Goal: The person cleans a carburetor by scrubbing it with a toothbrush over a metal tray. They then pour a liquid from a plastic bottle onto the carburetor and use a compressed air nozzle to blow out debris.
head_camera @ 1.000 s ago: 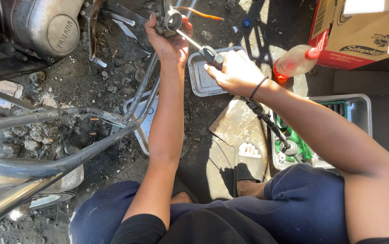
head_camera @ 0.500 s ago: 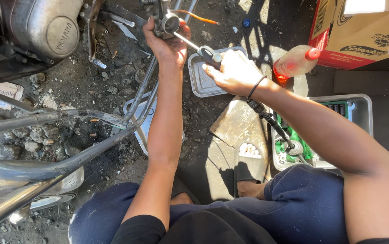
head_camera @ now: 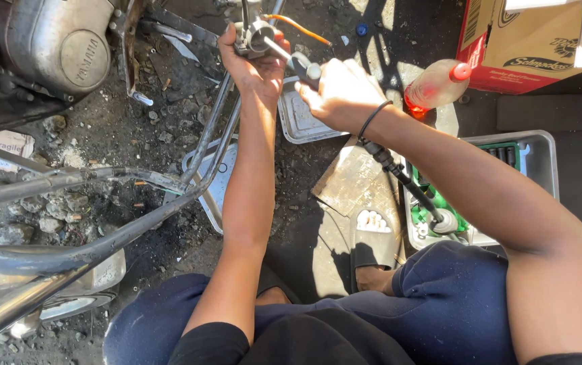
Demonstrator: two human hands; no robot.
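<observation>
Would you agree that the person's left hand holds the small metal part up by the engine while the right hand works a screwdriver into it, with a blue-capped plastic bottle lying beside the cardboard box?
Not quite: in the head view the plastic bottle beside the cardboard box has a red cap. The left hand does hold the small metal part, and the right hand works the screwdriver into it.

Dirt ground (head_camera: pixel 135 135): stones, metal tray (head_camera: pixel 301 122), flat board (head_camera: pixel 351 182), cardboard box (head_camera: pixel 520 40), socket-set case (head_camera: pixel 507 155).

Dark, gritty ground (head_camera: pixel 135 128) strewn with stones was lit by hard sunlight, and sharp shadows were cast across it. A cardboard box (head_camera: pixel 527 40) was set at the upper right, beside a grey tray (head_camera: pixel 541 145).
</observation>
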